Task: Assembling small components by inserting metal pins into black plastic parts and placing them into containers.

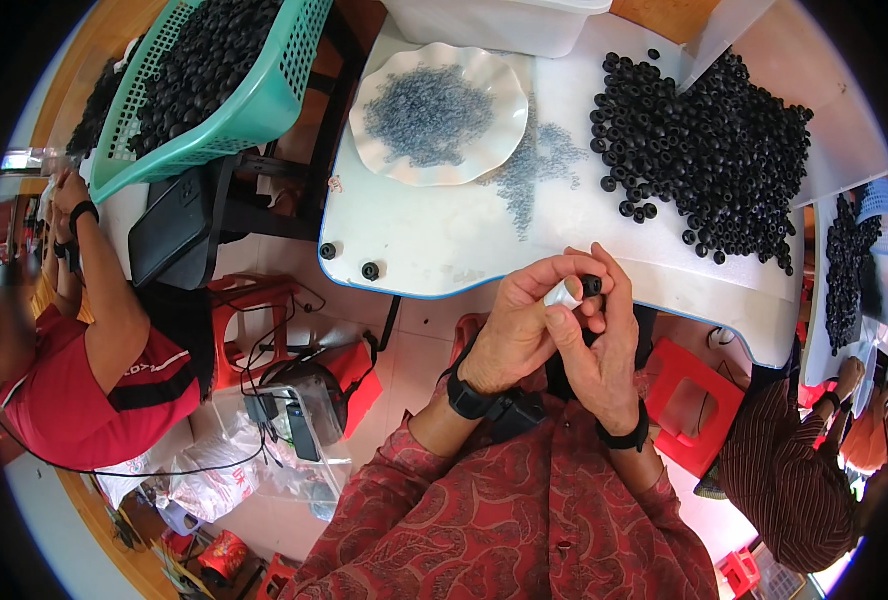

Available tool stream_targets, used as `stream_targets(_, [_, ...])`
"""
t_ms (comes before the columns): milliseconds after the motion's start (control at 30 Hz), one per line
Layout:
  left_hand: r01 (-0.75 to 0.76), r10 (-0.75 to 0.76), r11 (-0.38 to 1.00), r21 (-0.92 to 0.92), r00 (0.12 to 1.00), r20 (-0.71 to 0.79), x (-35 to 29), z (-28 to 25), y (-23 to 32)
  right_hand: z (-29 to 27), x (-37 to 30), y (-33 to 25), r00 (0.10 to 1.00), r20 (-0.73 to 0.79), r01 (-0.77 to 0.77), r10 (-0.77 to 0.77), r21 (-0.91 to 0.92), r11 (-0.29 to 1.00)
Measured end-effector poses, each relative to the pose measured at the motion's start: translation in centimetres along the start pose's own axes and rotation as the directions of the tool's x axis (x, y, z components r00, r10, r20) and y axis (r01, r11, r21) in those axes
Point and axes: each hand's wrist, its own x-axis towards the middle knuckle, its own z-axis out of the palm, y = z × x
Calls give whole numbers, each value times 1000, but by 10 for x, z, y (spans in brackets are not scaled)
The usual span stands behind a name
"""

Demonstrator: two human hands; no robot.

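Note:
Just off the table's front edge, my two hands meet. A small black hollow round piece (591, 286) sits between the fingertips of both. My left hand (519, 325) is closed, its index finger curled over toward the piece. A short white tube-like wrap (564, 293) with a tan end shows at my left thumb; whether it is worn or held I cannot tell. My right hand (612, 350) has its thumb against this wrap and its fingers bent behind the piece. A heap of like black pieces (709, 150) lies on the table's right side.
A scalloped white plate (512, 105) holds tiny clear bluish rings, with more rings (539, 165) spilled beside it. Two black pieces (370, 271) stand near the left edge of the white table (414, 240). A green basket (309, 60) of black pieces and a co-worker (114, 370) are at left.

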Motion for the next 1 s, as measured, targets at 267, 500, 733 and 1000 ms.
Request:
stream_targets(267, [-23,22,998,51,1000,12,1,3,1,-1,-1,-3,1000,-28,-15,13,-38,999])
stream_targets(500, [-38,36,999,34,998,55,0,0,4,4,0,-2,999,-35,14,-15,-25,1000])
stream_targets(733, [-16,16,1000,20,1000,22,-2,1,2,5,3,-10,995,-82,-58,60,38,998])
stream_targets(1000, [-18,17,998,57,1000,15,-3,0,-4,9,1,0,983,-128,-114,136,162,980])
